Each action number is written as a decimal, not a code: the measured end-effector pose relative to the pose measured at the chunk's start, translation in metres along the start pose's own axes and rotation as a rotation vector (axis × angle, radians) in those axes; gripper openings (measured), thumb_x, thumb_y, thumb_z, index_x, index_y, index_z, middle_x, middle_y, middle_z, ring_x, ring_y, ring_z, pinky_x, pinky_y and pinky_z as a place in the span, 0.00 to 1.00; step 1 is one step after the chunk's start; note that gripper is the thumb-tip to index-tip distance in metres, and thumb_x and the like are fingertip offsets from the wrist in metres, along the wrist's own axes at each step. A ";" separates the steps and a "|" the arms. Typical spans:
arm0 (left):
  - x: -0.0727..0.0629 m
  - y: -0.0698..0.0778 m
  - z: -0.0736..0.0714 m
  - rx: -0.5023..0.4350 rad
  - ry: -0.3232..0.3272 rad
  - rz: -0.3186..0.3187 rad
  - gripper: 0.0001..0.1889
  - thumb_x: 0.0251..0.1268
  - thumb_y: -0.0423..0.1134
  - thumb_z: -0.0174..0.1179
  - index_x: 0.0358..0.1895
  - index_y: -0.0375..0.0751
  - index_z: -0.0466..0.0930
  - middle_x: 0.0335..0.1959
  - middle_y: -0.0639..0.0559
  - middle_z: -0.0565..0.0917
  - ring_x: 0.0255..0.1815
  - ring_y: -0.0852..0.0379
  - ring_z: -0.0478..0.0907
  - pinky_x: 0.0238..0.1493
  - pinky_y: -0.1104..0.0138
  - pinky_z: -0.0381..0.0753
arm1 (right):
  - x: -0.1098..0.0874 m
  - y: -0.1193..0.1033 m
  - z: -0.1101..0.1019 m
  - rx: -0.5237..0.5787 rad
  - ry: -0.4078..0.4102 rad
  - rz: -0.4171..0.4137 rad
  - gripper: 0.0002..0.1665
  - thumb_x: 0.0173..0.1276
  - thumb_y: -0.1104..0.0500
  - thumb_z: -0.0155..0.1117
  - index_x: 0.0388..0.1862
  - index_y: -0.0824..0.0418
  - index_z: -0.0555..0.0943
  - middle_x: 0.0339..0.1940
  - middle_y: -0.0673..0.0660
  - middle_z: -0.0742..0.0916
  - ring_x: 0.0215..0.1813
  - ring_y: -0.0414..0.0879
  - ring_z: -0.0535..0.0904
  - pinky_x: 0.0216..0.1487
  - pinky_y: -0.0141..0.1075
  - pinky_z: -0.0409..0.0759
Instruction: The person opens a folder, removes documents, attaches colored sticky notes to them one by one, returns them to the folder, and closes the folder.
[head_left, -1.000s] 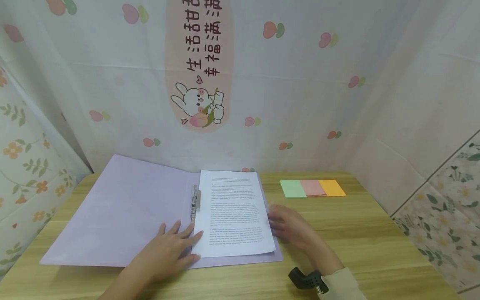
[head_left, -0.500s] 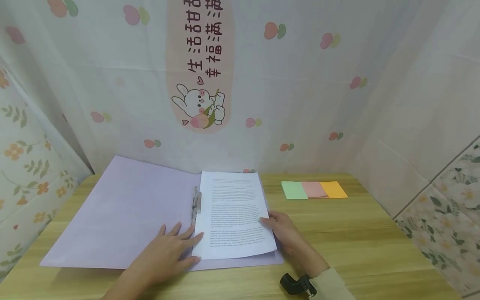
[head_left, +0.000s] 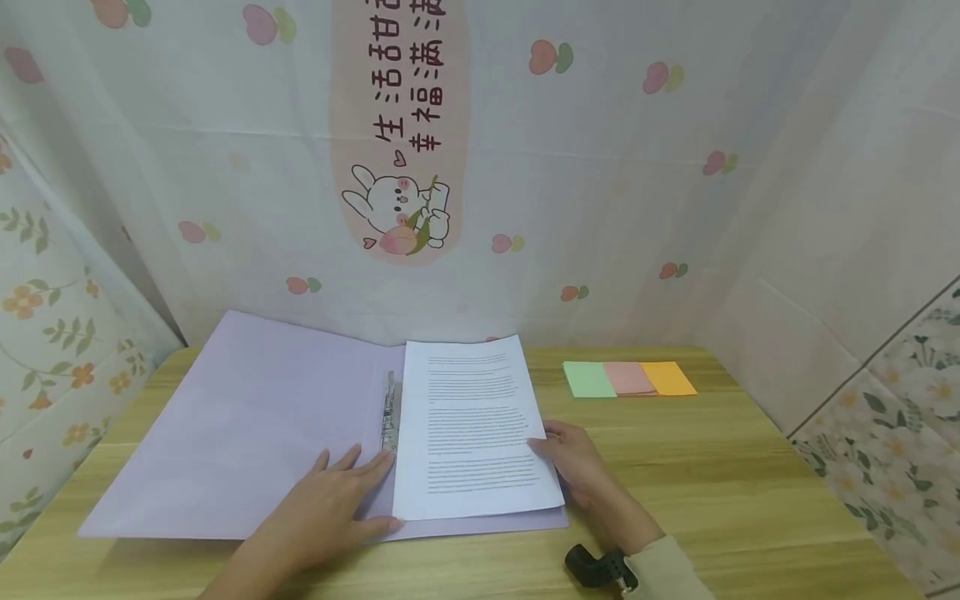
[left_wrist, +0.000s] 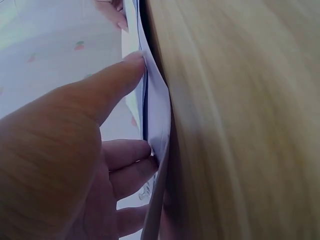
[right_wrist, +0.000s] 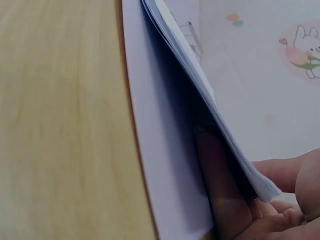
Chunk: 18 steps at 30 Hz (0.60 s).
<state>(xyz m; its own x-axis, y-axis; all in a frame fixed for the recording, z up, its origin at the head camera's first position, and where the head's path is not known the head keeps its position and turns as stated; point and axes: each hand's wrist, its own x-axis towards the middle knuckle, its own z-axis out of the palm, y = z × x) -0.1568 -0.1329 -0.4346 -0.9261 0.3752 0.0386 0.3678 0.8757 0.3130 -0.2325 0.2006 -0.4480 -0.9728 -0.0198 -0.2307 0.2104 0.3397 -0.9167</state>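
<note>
A pale purple folder (head_left: 277,425) lies spread open on the table, with a metal clip (head_left: 388,412) along its spine. On its right cover sits a stack of printed paper (head_left: 480,433). My right hand (head_left: 576,467) pinches the stack's right edge, thumb on top; in the right wrist view its fingers (right_wrist: 225,185) reach under the sheets, which are raised off the cover there. Spread over the folder near the spine is my left hand (head_left: 326,508), its thumb (left_wrist: 117,77) at the stack's lower left corner.
Green (head_left: 589,380), pink (head_left: 628,378) and orange sticky notes (head_left: 669,378) lie side by side at the back right of the wooden table (head_left: 712,483). A patterned curtain (head_left: 615,183) hangs behind the table. A black strap device (head_left: 596,568) is on the right wrist.
My right hand has come in from beside the stack and grips its edge. The paper has shifted slightly right, away from the clip. My left hand stays nearly still.
</note>
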 end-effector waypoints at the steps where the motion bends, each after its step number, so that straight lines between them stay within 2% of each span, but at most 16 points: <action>1: 0.000 0.000 0.000 0.002 0.000 -0.003 0.45 0.58 0.70 0.62 0.71 0.42 0.73 0.72 0.48 0.76 0.73 0.31 0.69 0.69 0.27 0.60 | 0.000 0.000 -0.001 0.002 -0.002 -0.001 0.26 0.76 0.63 0.56 0.68 0.73 0.72 0.52 0.63 0.88 0.46 0.46 0.85 0.47 0.37 0.85; 11: -0.002 -0.002 -0.001 -0.004 -0.026 -0.023 0.47 0.55 0.74 0.62 0.72 0.44 0.73 0.73 0.50 0.75 0.75 0.32 0.67 0.70 0.28 0.58 | 0.001 0.001 -0.009 0.009 -0.009 0.013 0.25 0.75 0.64 0.56 0.68 0.72 0.73 0.51 0.62 0.88 0.43 0.46 0.85 0.44 0.36 0.85; 18: -0.007 -0.010 -0.004 -0.007 -0.031 0.002 0.51 0.51 0.78 0.60 0.73 0.44 0.72 0.73 0.49 0.74 0.75 0.32 0.66 0.70 0.27 0.58 | 0.000 0.002 -0.011 0.021 -0.015 0.020 0.25 0.75 0.64 0.56 0.68 0.72 0.73 0.47 0.61 0.89 0.41 0.45 0.85 0.42 0.36 0.84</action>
<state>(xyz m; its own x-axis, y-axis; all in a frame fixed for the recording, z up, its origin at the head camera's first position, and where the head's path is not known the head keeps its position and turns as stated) -0.1542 -0.1455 -0.4342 -0.9224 0.3862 0.0097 0.3688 0.8728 0.3196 -0.2333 0.2118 -0.4457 -0.9669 -0.0270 -0.2537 0.2320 0.3205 -0.9184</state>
